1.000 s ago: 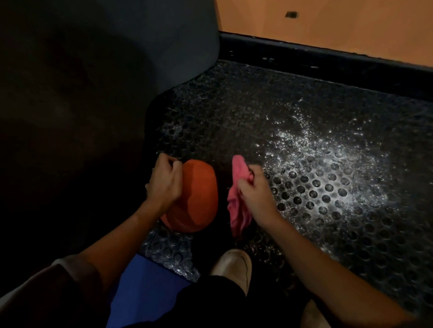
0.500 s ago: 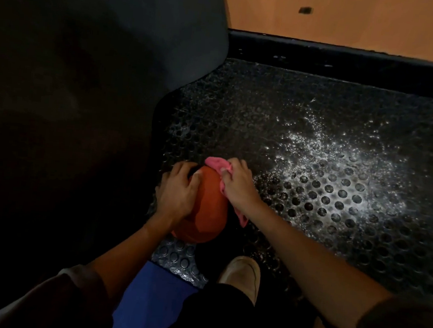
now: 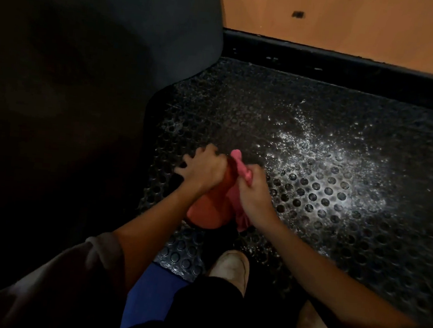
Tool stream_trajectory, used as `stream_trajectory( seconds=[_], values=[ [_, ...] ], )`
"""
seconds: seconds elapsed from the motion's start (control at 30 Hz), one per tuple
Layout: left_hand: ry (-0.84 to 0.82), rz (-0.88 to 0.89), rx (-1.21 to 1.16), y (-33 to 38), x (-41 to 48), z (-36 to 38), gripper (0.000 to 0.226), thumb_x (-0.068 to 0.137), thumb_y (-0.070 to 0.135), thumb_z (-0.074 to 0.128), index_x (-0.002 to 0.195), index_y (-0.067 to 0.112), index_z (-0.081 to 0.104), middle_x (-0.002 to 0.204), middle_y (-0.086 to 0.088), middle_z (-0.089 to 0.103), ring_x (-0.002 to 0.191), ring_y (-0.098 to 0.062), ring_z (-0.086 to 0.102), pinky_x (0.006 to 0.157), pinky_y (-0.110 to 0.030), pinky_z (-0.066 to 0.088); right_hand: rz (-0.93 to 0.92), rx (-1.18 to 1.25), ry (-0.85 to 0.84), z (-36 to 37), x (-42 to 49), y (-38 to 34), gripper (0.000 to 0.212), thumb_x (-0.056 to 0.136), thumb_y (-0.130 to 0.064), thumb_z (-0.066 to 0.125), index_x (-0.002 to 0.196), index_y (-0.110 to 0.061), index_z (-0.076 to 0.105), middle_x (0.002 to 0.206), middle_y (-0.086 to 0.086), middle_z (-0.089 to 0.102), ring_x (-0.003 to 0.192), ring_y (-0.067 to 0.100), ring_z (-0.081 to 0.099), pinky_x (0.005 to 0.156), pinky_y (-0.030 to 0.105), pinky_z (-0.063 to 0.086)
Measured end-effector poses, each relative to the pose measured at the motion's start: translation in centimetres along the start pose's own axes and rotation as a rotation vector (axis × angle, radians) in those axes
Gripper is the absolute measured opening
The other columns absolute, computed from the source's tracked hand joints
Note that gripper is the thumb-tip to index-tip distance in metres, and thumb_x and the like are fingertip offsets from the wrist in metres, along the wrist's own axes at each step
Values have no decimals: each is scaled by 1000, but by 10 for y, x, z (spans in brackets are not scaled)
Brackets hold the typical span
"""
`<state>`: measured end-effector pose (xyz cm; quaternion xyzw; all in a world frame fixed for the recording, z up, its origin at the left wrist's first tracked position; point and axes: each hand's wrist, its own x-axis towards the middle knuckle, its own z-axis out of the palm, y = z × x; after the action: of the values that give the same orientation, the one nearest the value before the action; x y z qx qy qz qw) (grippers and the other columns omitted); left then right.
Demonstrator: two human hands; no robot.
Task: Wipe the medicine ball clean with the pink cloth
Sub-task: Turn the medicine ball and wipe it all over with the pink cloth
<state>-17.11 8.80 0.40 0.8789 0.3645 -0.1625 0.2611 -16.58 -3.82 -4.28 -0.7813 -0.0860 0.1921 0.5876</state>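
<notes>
The orange ball (image 3: 206, 212) sits on the black studded floor mat (image 3: 306, 114), just ahead of the person's pale shoe (image 3: 232, 267). The left hand (image 3: 204, 170) lies over the top of the ball, its fingers spread and curved round it, holding it. The right hand (image 3: 253, 193) is clenched on the pink cloth (image 3: 238, 160), pressing it against the ball's right side; one end sticks up above the fist and the other hangs below. White dust (image 3: 340, 172) speckles the mat to the right. Wooden floor (image 3: 353, 26) lies beyond.
</notes>
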Motion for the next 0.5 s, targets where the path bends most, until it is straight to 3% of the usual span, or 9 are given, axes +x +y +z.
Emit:
stream_trajectory(
  seconds=[0.1,0.17,0.2,0.3,0.37,0.43,0.5],
  values=[
    [-121,191,-301,6,5,-13,44,87,29,55,131,24,56,138,-6,53,129,-27,46,111,-41,34,231,137,59,-27,13,2,8,101,-20,46,101,-14,52,81,4,60,57,8,56,47,19,45],
    [-197,408,-285,-5,11,-15,36,86,19,63,122,25,63,132,0,59,126,-19,51,107,-29,36,281,96,101,-47,18,15,14,101,-20,45,109,-11,53,78,3,59,53,6,55,44,18,43],
    [-220,504,-221,-12,17,-12,35,87,26,64,121,31,63,136,5,57,130,-16,48,111,-32,32,269,79,125,-56,19,22,15,101,-22,46,109,-12,53,82,6,60,54,7,56,45,19,43],
    [-254,665,-84,-18,28,0,42,86,67,48,127,59,49,146,26,41,140,-6,32,115,-56,18,80,-60,191,-79,22,27,15,98,-30,48,105,-19,55,99,11,58,73,15,59,56,23,46],
    [-199,694,-43,-6,27,11,41,92,67,39,131,60,45,147,30,37,139,-7,27,112,-57,15,-77,-168,180,-86,23,20,13,95,-30,52,102,-20,55,102,3,53,85,11,53,69,21,43],
    [-74,698,6,13,25,20,38,98,59,35,133,53,48,146,26,41,137,-9,30,107,-51,18,-122,-235,145,-87,24,14,14,96,-30,53,105,-18,54,105,-1,46,86,1,47,73,14,38],
    [2,632,4,29,28,28,38,99,55,34,131,48,53,143,22,47,135,-10,37,106,-49,22,-141,-295,152,-85,23,13,17,96,-27,53,108,-15,53,106,-1,43,88,5,46,75,19,37]
  ],
)
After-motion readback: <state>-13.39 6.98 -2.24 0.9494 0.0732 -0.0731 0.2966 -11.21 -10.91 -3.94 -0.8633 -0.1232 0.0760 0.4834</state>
